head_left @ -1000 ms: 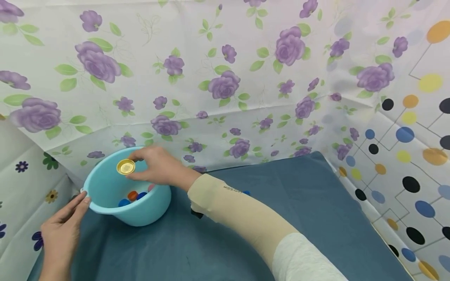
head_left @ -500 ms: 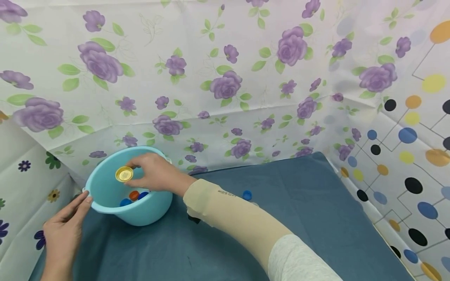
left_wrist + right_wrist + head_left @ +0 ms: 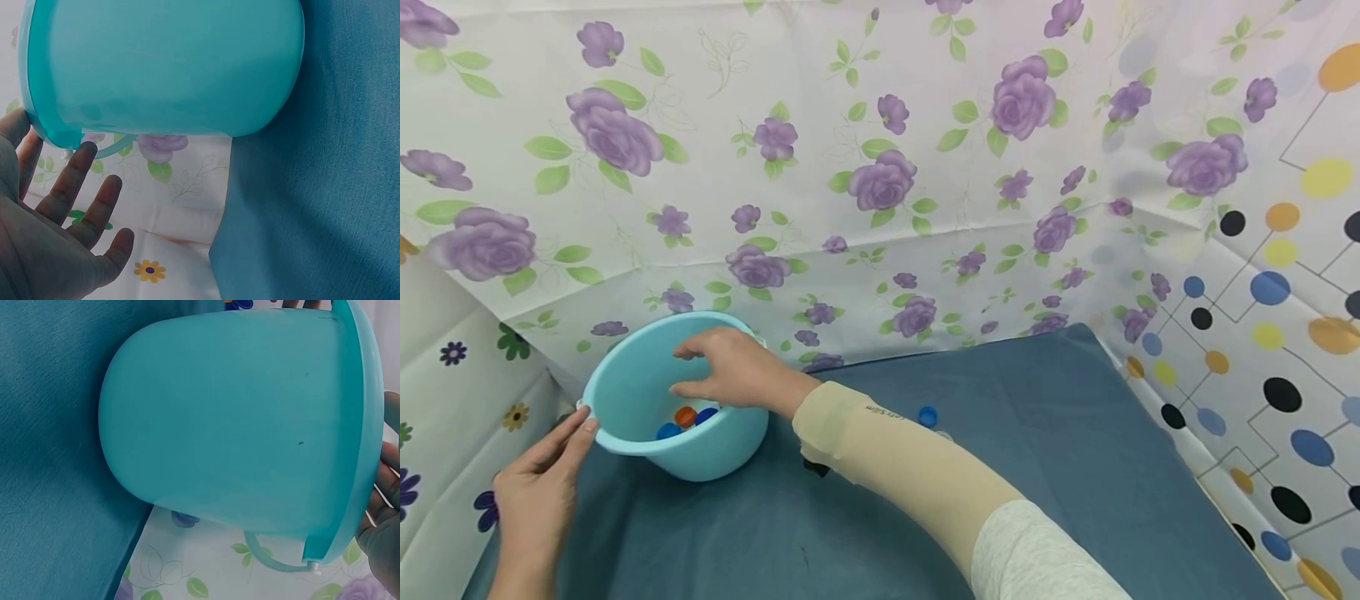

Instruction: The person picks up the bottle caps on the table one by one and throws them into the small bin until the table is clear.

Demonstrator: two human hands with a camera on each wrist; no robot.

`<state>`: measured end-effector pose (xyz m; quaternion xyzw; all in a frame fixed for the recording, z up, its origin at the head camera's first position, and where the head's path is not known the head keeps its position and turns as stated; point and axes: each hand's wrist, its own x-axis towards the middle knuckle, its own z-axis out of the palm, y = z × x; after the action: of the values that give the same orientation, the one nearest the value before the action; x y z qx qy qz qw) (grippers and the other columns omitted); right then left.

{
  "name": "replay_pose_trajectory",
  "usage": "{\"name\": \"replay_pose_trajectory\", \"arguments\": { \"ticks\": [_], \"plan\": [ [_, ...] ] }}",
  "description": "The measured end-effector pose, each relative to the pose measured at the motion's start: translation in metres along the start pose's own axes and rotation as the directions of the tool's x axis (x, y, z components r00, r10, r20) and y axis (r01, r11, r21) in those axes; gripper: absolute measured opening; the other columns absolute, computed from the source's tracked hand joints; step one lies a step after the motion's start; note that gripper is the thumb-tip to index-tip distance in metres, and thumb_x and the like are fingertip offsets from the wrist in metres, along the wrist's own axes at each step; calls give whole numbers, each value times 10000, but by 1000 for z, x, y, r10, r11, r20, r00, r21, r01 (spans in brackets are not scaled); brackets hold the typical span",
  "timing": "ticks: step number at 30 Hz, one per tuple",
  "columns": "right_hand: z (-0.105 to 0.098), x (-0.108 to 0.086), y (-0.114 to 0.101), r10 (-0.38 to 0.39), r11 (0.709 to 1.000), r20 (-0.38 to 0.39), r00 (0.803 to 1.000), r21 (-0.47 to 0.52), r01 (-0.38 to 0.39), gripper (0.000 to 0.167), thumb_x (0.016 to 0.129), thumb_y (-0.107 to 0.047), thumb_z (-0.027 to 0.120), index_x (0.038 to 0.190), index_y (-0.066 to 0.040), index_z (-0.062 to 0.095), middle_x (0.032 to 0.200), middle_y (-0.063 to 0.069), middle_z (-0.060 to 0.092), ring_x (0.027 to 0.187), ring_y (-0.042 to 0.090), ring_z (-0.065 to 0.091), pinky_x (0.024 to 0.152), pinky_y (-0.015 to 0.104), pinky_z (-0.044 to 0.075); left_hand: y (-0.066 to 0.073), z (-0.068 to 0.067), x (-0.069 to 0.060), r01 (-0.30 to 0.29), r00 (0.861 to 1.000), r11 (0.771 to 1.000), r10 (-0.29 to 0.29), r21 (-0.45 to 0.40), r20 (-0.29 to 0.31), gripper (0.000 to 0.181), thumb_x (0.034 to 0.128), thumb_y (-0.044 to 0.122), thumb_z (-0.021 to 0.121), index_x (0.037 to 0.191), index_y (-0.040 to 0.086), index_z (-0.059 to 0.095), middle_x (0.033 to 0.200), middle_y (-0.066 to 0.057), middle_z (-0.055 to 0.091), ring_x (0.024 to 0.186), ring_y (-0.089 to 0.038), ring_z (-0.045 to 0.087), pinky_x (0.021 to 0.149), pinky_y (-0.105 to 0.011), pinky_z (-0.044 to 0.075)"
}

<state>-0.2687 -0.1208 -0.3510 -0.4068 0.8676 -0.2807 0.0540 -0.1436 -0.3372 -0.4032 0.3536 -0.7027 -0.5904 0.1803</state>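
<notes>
A light blue bucket (image 3: 700, 454) stands at the left of the blue cloth. Its rim is pinched between the thumb and a finger of my left hand (image 3: 538, 492); in the left wrist view the other fingers (image 3: 100, 209) are spread beside the bucket wall. Over the bucket's mouth is my right hand (image 3: 726, 367), thumb and fingers parted, holding nothing. Inside the bucket I see an orange cap (image 3: 685, 417), a blue cap (image 3: 667, 431) and a darker blue cap (image 3: 705, 415). My right hand and the near rim hide part of the inside.
Beyond my right forearm a blue cap (image 3: 928, 416) lies on the blue cloth (image 3: 1037, 467), with a pale thing (image 3: 944, 435) partly hidden beside it. A small black object (image 3: 815, 467) shows under the forearm. Flowered sheeting (image 3: 880, 250) rises behind; a dotted sheet (image 3: 1270, 333) borders the right.
The gold lid that my right hand held over the bucket has left its fingers and is out of sight. My right hand stays over the bucket; my left hand remains at the rim.
</notes>
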Motion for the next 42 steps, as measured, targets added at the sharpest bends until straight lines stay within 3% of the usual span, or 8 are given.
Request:
{"name": "replay_pose_trajectory", "arguments": {
  "ticks": [4, 7, 9, 10, 17, 28, 36, 42],
  "plan": [
    [-2, -2, 1, 27, 999, 7, 1000, 30, -27, 515, 837, -483, 646, 1300, -285, 536, 1277, -152, 559, 908, -72, 619, 922, 117, 442, -1, 0, 0, 11, 1000, 1000, -11, -5, 2, 452, 732, 425, 759, 1159, 311, 662, 1174, 200, 632, 1026, 79, 566, 779, -32, 448],
    [-3, -4, 1, 39, 998, 19, 999, 55, -40, 520, 845, -476, 638, 1312, -278, 523, 1299, -135, 547, 636, -74, 624, 847, 96, 468, -1, 1, 1, 15, 1000, 1000, -15, -10, -4, 444, 731, 418, 762, 1151, 309, 667, 1174, 195, 633, 1020, 82, 570, 772, -26, 445],
    [-4, -5, 2, 36, 997, 20, 999, 63, -37, 525, 847, -470, 638, 1317, -266, 520, 1308, -123, 544, 560, -54, 615, 826, 92, 474, -1, 1, 1, 11, 1000, 1000, -11, -12, -8, 438, 734, 414, 760, 1149, 307, 668, 1177, 190, 634, 1023, 82, 571, 777, -26, 445],
    [-5, -5, 3, 35, 998, 19, 999, 60, -36, 525, 847, -471, 638, 1316, -268, 521, 1309, -124, 542, 562, -60, 613, 841, 92, 469, -1, 1, 1, 9, 1000, 1000, -9, -4, -10, 435, 737, 418, 756, 1150, 312, 666, 1182, 190, 631, 1029, 83, 569, 800, -35, 445],
    [-18, -9, 10, 17, 1000, -37, 999, 14, -17, 516, 831, -494, 646, 1287, -274, 548, 1268, -134, 563, 1133, -28, 519, 934, 127, 435, -4, 2, 2, -10, 1000, 1000, 10, 27, -16, 436, 744, 438, 743, 1156, 322, 660, 1208, 184, 619, 1053, 84, 561, 856, -57, 436],
    [-43, -38, 33, -3, 998, -148, 989, 61, 13, 500, 833, -512, 629, 1266, -271, 560, 1245, -126, 572, 1150, 10, 511, 932, 165, 452, -3, 3, 3, 7, 1000, 1000, -7, -2, -27, 424, 736, 416, 759, 1140, 322, 669, 1188, 187, 628, 1058, 85, 563, 955, -110, 409],
    [-56, -68, 61, -11, 998, -254, 967, 59, 27, 478, 833, -514, 629, 1252, -292, 570, 1237, -136, 577, 1188, 32, 492, 970, 262, 460, -2, 2, 2, 17, 1000, 1000, -17, 3, -21, 431, 730, 423, 763, 1139, 326, 668, 1177, 195, 631, 1028, 90, 567, 848, -46, 435],
    [-62, -94, 98, 6, 999, -289, 957, 39, 6, 426, 855, -482, 625, 1233, -289, 586, 1243, -98, 588, 1216, 88, 503, 986, 315, 457, -1, 3, 1, 37, 999, 999, -37, 2, -24, 430, 731, 432, 760, 1140, 341, 663, 1208, 185, 617, 1104, 73, 547, 1014, -167, 380]
  ]
}}
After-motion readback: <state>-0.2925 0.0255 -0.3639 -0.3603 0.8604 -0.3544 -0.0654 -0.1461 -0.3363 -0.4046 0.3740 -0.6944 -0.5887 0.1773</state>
